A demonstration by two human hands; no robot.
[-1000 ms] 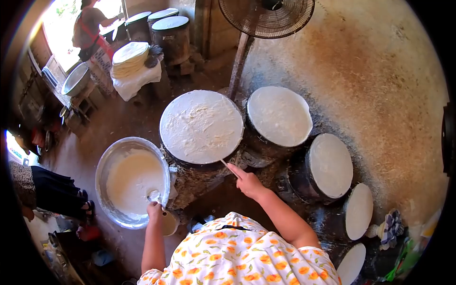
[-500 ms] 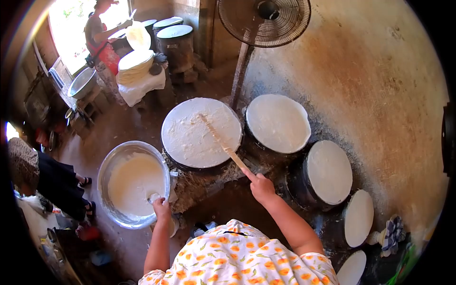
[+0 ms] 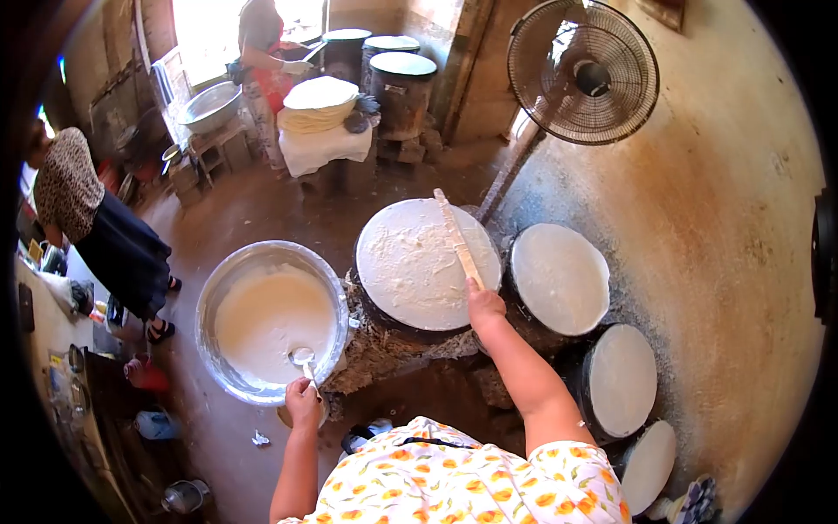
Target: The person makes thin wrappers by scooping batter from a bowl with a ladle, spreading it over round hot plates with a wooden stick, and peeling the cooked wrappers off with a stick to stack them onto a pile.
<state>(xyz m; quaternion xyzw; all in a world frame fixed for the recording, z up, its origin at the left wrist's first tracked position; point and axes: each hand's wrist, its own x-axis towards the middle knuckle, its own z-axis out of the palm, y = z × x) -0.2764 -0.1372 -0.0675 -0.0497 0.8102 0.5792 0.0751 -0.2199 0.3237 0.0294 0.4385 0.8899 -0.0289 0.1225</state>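
Note:
My left hand (image 3: pixel 304 404) is closed round the handle of a ladle (image 3: pixel 302 356), whose bowl is over the near right side of a large metal basin (image 3: pixel 209 301). Pale batter (image 3: pixel 272 314) fills much of this basin. My right hand (image 3: pixel 485 306) grips a long flat wooden spatula (image 3: pixel 460 241) coated with batter along its far part. The spatula lies across the right side of a round white griddle top (image 3: pixel 406 253), whose surface looks lumpy and streaked. Whether the blade presses on the surface I cannot tell.
More white-topped round stoves curve to the right, the nearest being a stove (image 3: pixel 559 278). A fan (image 3: pixel 583 79) stands behind. One person (image 3: pixel 266 79) works by stacked flat sheets (image 3: pixel 319 103); another person (image 3: pixel 100 218) stands at left by a cluttered table (image 3: pixel 52 314).
My right hand has swept the spatula to the griddle's right side, turning it more upright. The ladle bowl now shows above the batter. The view has shifted left.

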